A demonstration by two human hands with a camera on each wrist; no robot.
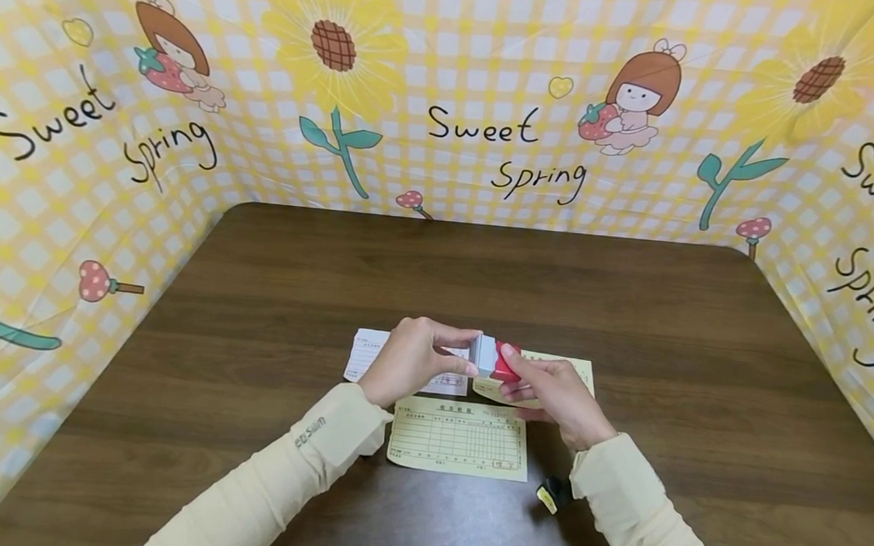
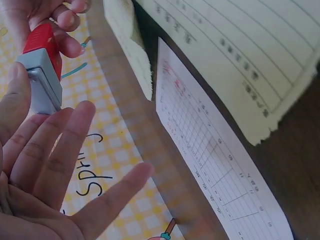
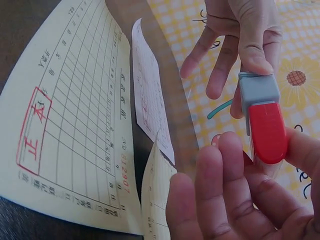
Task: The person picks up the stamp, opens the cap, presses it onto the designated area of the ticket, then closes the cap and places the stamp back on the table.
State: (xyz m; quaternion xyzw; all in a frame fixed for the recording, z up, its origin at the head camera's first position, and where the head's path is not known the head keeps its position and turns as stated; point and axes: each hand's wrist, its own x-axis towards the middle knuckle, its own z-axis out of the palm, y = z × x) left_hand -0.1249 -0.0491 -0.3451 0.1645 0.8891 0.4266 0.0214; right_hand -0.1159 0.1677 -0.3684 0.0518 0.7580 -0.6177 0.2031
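Observation:
Above the papers, a small stamp (image 1: 487, 356) with a red body (image 3: 267, 132) and a pale grey end (image 3: 259, 90) is held level between both hands. My left hand (image 1: 415, 357) pinches the grey end between thumb and fingers, its other fingers spread. From the other side, my right hand (image 1: 559, 393) grips the red body with thumb and fingers. Below lies a yellow form (image 1: 457, 441) with a red boxed mark (image 3: 34, 132) at one corner. Behind it are a white form (image 1: 367, 357), partly behind the left hand, and another yellow form (image 1: 577, 372), partly covered by the right hand.
A small black object with a yellow face (image 1: 549, 497) lies by the right sleeve. Everything is on a dark wooden table (image 1: 294, 273). A yellow checked cloth (image 1: 479, 75) printed with flowers and figures stands around its back and sides.

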